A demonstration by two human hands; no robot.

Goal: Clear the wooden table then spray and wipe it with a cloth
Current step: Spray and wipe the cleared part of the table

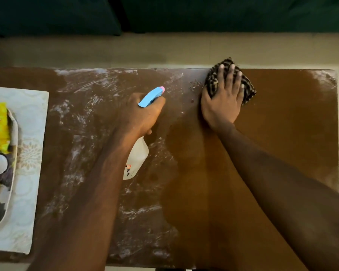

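Blue-nozzled spray bottle gripped in left hand, nozzle toward far edge; right hand flat on cloth.

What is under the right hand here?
The right hand presses flat on a striped dark cloth, which lies on the wooden table near its far edge. The table surface directly beneath the cloth is covered, so its state cannot be seen.

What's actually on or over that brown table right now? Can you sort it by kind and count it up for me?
Spray bottles: 1, the spray bottle in the left hand
Cloths: 1, the striped cloth under the right hand
Placemats: 1, the pale placemat at the left end
Trays: 1, the tray on the placemat; its contents are cut off
Total: 4
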